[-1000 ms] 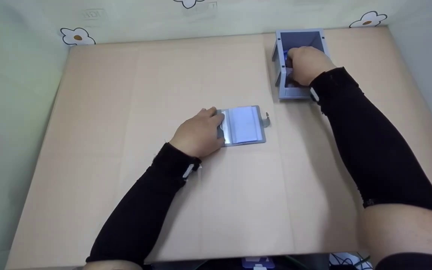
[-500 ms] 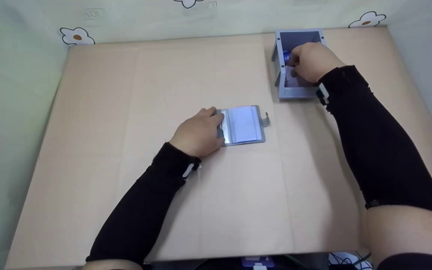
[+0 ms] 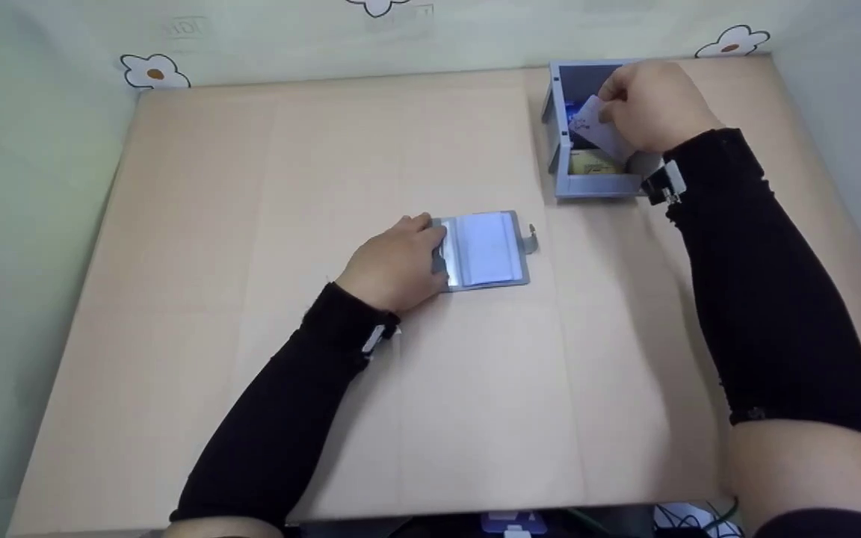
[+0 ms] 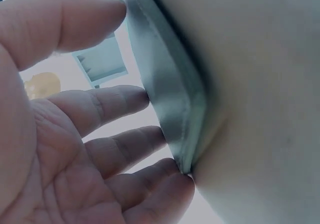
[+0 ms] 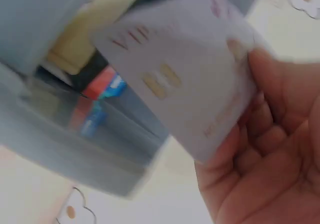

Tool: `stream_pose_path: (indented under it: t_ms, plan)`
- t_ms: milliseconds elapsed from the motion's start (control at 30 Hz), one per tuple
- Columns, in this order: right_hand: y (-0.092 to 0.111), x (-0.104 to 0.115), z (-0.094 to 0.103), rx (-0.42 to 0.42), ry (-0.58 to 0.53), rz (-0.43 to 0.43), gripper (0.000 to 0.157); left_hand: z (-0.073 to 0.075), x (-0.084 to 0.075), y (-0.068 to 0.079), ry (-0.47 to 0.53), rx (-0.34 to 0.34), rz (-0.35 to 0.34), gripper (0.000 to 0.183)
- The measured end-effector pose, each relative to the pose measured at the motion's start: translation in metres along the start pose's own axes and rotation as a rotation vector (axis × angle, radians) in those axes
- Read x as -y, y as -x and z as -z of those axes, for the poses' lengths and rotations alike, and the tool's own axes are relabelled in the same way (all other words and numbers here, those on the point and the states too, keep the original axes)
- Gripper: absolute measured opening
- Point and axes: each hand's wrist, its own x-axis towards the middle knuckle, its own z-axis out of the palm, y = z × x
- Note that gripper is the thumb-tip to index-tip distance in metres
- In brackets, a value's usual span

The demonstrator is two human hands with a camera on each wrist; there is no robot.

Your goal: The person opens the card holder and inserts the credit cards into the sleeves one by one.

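VIP card (image 5: 182, 76) tilts at the mouth of the grey bin (image 3: 599, 187), on the worktop's (image 3: 176, 299) far right, pinched between thumb and fingers of my right hand (image 3: 658, 104), its back turned up. That forearm reaches in from the near right. My left forearm slants in from the near left, hand (image 3: 393, 265) low, fingers spread, tips touching the unfolded card holder's (image 3: 489, 250) left flap.

On the white card (image 5: 187, 79), "VIP" (image 5: 131, 38) reads in red capitals; its other red print (image 5: 222, 116) is blurred. Faint lettering (image 3: 186, 28) on the wall (image 3: 490, 37) is illegible.
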Motion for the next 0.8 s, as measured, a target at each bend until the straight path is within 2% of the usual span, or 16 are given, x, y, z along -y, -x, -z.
stream_pose_path:
  t_ms: [200,300,433,567,700,800]
  plan:
    - [0.027,0.016,0.009,-0.213,-0.129,-0.058,0.032,0.007,-0.002,0.001,0.052,-0.061,0.027,0.06]
    - [0.042,0.031,0.004,-0.253,-0.257,-0.046,0.029,0.012,-0.004,0.001,0.115,-0.111,0.036,0.058]
    - [0.059,0.054,-0.019,-0.207,-0.506,0.013,0.03,0.016,-0.009,0.003,0.258,-0.206,0.022,0.059]
    - [0.071,0.072,-0.052,-0.142,-0.682,0.104,0.035,0.016,-0.012,0.002,0.537,-0.277,-0.027,0.067]
    - [0.076,0.084,-0.079,-0.054,-0.709,0.161,0.035,0.015,-0.011,0.0,0.8,-0.285,-0.05,0.076]
    - [0.078,0.089,-0.09,0.001,-0.704,0.173,0.036,0.015,-0.01,-0.002,0.885,-0.28,-0.021,0.077]
